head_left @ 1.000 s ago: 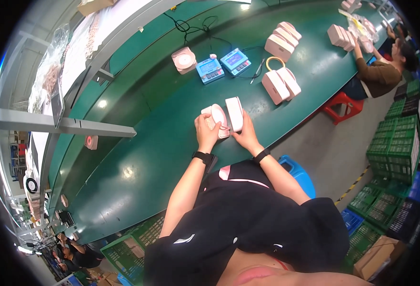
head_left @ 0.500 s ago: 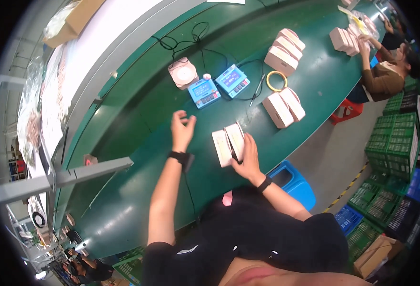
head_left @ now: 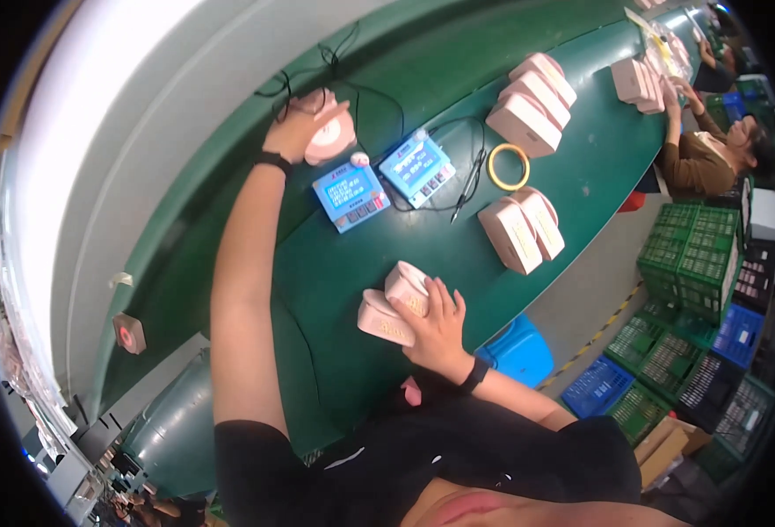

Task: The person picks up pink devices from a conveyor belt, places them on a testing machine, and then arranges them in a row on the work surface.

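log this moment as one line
left hand: at pink round-faced unit | right hand: against two pink cases | yellow ring: on green table

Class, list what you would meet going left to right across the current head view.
Small pink device with red centre, left hand, first blue device, second blue device, yellow ring, co-worker's brown sleeve.
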Available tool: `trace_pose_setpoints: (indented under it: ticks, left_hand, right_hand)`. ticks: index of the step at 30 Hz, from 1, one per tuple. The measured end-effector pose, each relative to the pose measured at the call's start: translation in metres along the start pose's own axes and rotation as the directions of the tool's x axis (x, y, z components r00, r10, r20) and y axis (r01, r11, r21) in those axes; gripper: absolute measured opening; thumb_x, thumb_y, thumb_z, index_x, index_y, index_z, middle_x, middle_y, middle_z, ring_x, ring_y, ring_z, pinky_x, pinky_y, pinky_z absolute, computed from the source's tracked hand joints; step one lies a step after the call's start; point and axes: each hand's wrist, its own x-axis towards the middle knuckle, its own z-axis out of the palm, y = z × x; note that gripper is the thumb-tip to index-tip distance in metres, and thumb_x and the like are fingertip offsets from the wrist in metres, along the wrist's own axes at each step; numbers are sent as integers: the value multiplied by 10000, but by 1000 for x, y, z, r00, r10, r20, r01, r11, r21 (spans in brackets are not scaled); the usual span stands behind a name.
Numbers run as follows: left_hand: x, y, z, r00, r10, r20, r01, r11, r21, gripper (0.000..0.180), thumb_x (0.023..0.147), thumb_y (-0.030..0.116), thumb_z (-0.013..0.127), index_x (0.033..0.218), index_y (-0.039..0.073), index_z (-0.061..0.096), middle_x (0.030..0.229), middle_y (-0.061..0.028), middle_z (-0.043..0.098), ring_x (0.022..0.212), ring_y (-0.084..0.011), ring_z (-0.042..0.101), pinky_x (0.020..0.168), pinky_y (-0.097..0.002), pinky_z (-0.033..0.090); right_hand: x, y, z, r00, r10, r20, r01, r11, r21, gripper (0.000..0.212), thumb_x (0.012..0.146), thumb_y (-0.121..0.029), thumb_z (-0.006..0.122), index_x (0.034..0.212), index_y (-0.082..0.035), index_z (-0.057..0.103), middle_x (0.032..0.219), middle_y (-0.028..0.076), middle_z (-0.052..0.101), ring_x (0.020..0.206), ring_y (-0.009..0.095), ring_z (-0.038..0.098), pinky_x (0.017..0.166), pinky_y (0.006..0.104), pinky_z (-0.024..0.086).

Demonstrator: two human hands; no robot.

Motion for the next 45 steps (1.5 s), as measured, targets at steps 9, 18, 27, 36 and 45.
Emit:
trace_pose_setpoints:
  ticks: [9,18,27,36,45]
  left_hand:
    - [-34,22,-58,935,-263,239,255,965,66,892,462,76,803,1255,92,394,1246,-106,480,1145,-277,479,960,-397,419]
    - [-197,97,-99,744,-666,50,667,744,-34,891,418,220,818,1177,34,390,1096,-177,524,1027,-369,506,868,-440,460]
    - [-301,290,-59,416,-905,88,904,401,-151,907,443,343,825,1190,60,397,1101,-172,518,1038,-362,498,870,-456,437]
    - [-331,396,-6,529,-816,233,635,199,-747,808,577,294,830,1223,45,414,1134,-196,516,1055,-368,512,897,-438,437]
    - [-330,395,-9,562,-751,348,687,189,-702,884,569,295,836,1279,33,380,1227,-189,509,1149,-340,497,949,-396,425]
  right_hand:
    - [3,20,3,993,-107,-44,111,987,112,716,494,-213,769,1180,-311,591,1219,163,426,1077,321,465,843,422,333]
    - [-8,35,-14,996,35,-85,-19,983,182,736,466,-195,738,1182,-284,587,1196,197,450,1091,349,460,850,430,339]
    - [-13,88,-31,934,240,-263,-236,971,47,802,466,-230,745,1238,-276,536,1203,231,444,1135,380,437,882,455,369]
    - [-6,146,-45,925,231,-302,-250,968,-27,849,463,-232,782,1267,-266,510,1236,211,443,1136,373,465,909,453,420]
    - [17,226,-79,923,279,-267,-308,949,-74,906,466,-270,807,1307,-252,471,1281,221,432,1179,371,456,940,442,431]
